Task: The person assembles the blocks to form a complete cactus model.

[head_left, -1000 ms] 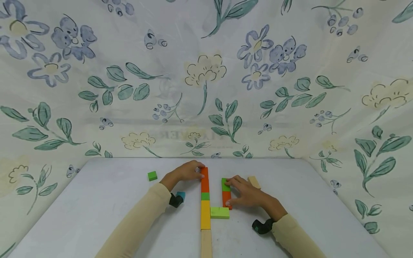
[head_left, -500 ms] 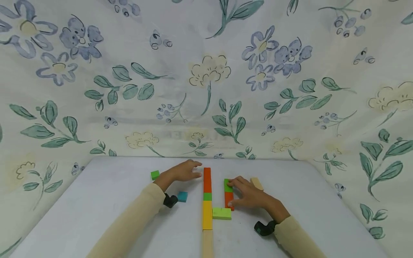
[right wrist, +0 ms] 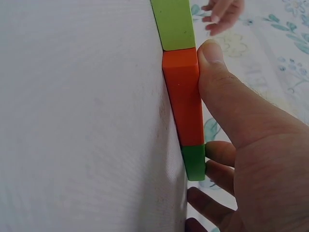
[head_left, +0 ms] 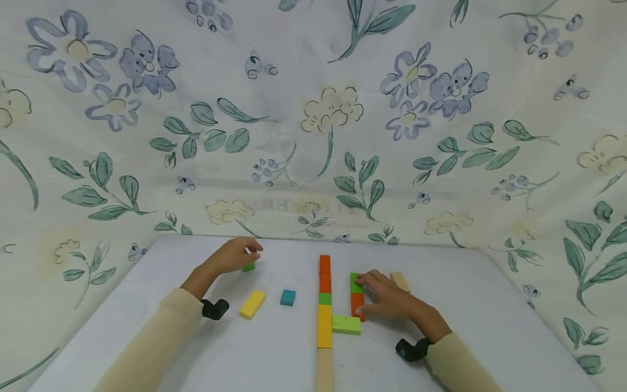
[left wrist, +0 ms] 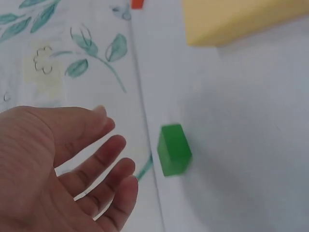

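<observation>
My left hand (head_left: 235, 256), fingers loosely bent and holding nothing, hovers beside a small green block (head_left: 249, 267) at the table's far left. In the left wrist view that green block (left wrist: 175, 151) stands just off the fingertips. My right hand (head_left: 387, 296) rests its fingers on a green block (head_left: 356, 283) and its thumb on an orange-red block (head_left: 358, 305), which sit end to end. A light green block (right wrist: 176, 24) adjoins the orange-red one in the right wrist view. It bridges to a long row of orange, green, yellow (head_left: 325, 326) and plain wood blocks.
A yellow block (head_left: 252, 304) and a blue block (head_left: 288, 298) lie left of the row. Behind my right hand lies a plain wood block (head_left: 399, 281). A floral cloth (head_left: 313, 136) hangs at the white table's far edge.
My left hand has left the far end of the row and moved left to the small green block, uncovering the yellow block. My right hand stays on its blocks. The head view has shifted slightly.
</observation>
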`<state>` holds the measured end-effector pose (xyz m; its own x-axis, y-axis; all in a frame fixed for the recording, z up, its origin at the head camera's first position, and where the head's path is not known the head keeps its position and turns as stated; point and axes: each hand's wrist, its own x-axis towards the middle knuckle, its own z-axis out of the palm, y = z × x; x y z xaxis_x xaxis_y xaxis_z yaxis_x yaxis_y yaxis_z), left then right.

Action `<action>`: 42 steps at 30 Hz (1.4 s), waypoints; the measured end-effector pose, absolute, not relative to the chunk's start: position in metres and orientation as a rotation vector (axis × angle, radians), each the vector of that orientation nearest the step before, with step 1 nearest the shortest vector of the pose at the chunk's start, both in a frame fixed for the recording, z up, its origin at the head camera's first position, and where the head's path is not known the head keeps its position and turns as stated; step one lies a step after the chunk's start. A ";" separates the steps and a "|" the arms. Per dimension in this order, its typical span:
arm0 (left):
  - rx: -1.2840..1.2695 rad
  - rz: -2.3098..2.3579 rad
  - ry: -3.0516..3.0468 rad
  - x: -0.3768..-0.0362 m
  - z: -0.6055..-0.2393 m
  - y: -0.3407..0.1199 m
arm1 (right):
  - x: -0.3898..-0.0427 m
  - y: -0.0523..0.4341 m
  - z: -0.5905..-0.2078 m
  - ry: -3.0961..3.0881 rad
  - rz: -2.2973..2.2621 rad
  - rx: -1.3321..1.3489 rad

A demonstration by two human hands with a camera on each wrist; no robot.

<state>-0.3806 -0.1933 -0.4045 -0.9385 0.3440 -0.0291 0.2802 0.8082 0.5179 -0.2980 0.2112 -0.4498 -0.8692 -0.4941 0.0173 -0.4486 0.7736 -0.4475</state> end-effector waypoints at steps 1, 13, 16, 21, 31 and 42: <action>0.469 0.795 2.873 -0.380 -0.407 -0.198 | -0.298 0.212 -0.451 2.863 -0.683 -0.765; 0.247 0.805 2.854 -0.376 -0.429 -0.225 | -0.299 0.212 -0.453 2.869 -0.695 -0.798; 0.231 0.811 2.838 -0.376 -0.432 -0.226 | -0.300 0.211 -0.453 2.865 -0.690 -0.798; 0.249 0.840 2.834 -0.376 -0.434 -0.226 | -0.299 0.211 -0.452 2.867 -0.687 -0.795; 0.197 0.866 2.824 -0.377 -0.435 -0.224 | -0.300 0.213 -0.454 2.857 -0.708 -0.763; 0.293 0.845 2.848 -0.382 -0.419 -0.219 | -0.299 0.214 -0.451 2.848 -0.704 -0.783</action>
<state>-0.3818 -0.2195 -0.4189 -0.9686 0.2303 -0.0937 0.1419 0.8216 0.5522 -0.2985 0.2136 -0.4508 -0.8620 -0.5064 0.0211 -0.4579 0.7602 -0.4609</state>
